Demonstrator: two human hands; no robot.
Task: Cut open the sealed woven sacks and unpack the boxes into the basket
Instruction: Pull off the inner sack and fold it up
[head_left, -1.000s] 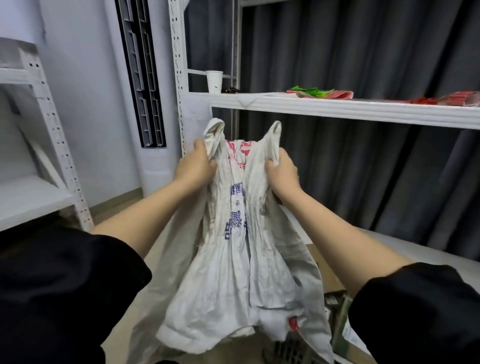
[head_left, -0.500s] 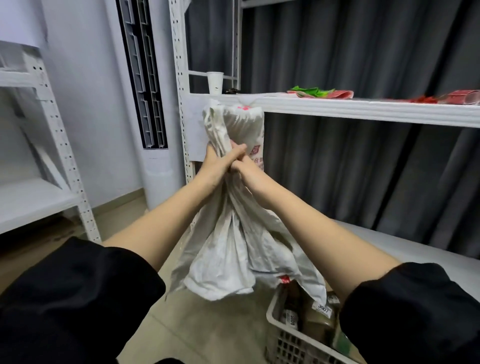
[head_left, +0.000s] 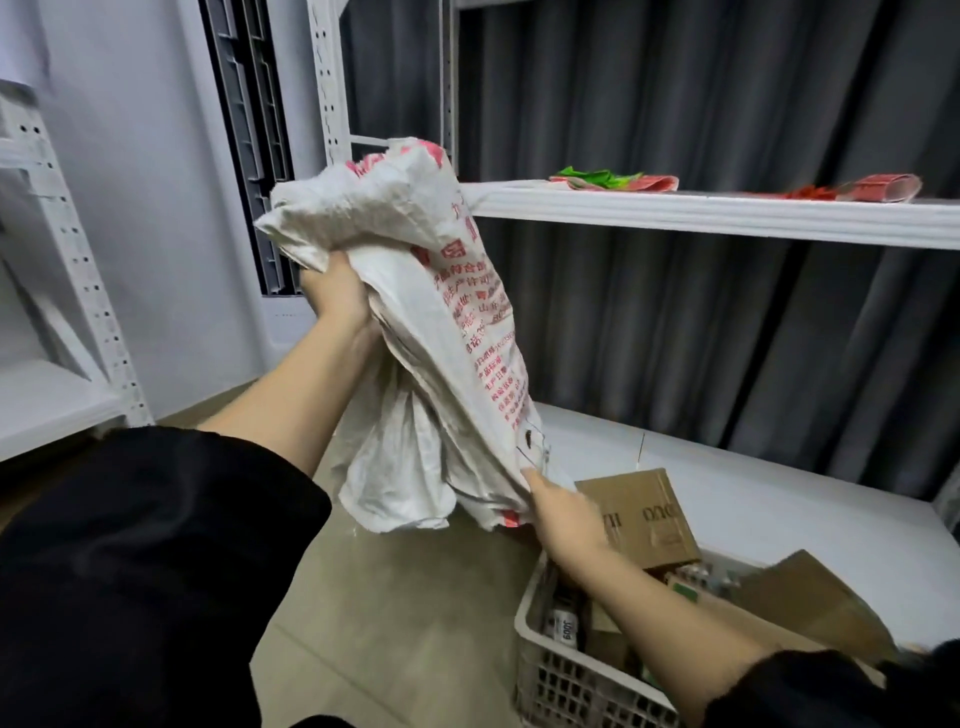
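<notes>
Two hands — left (head_left: 337, 296), right (head_left: 563, 514) — both gripping one crumpled sack (head_left: 441, 322), one basket (head_left: 530, 618) below

The crumpled white woven sack (head_left: 415, 332) hung in the middle and blocked the way between the left hand (head_left: 337, 296) up high and the right hand (head_left: 563, 512) down low. The white plastic basket (head_left: 561, 670) was crowded with cardboard boxes (head_left: 641, 512), so there was little room to reach inside, but the tan floor (head_left: 395, 613) to its left lay open. The white shelf board (head_left: 727, 213) stuck out just beside the sack's top, with open room under it in front of the dark curtain (head_left: 727, 332).
</notes>
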